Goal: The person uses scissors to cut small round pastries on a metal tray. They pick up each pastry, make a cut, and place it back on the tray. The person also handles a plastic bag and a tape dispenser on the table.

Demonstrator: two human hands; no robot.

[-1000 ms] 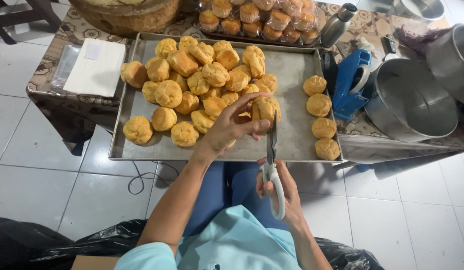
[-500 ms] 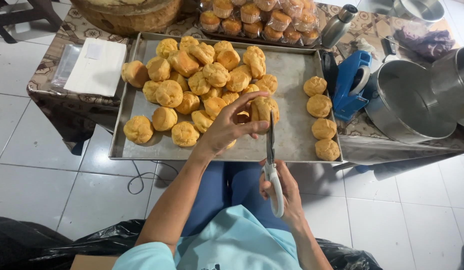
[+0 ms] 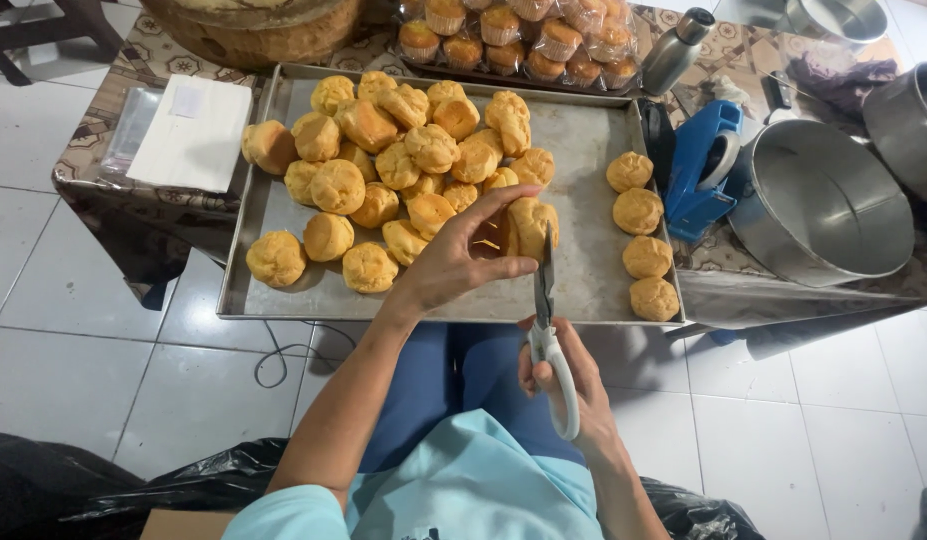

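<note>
My left hand [image 3: 455,258] grips a golden cream puff [image 3: 531,226] over the near edge of a metal baking tray [image 3: 593,140]. Below it, my right hand [image 3: 575,388] holds white-handled scissors [image 3: 545,318], whose blades point up and cut into the puff's side. A heap of several round puffs [image 3: 403,160] fills the tray's left and middle. Along the tray's right side, several more puffs [image 3: 639,212] lie in a column.
A blue tape dispenser [image 3: 705,166] and a large steel pot [image 3: 821,204] stand right of the tray. Wrapped puffs [image 3: 523,38] and a steel flask [image 3: 677,50] sit behind it, a white paper stack [image 3: 189,132] lies to the left, and a woven basket [image 3: 251,28] is at the back left.
The scissors and the held puff stay in nearly the same place. The view has shifted slightly; my hands have barely moved.
</note>
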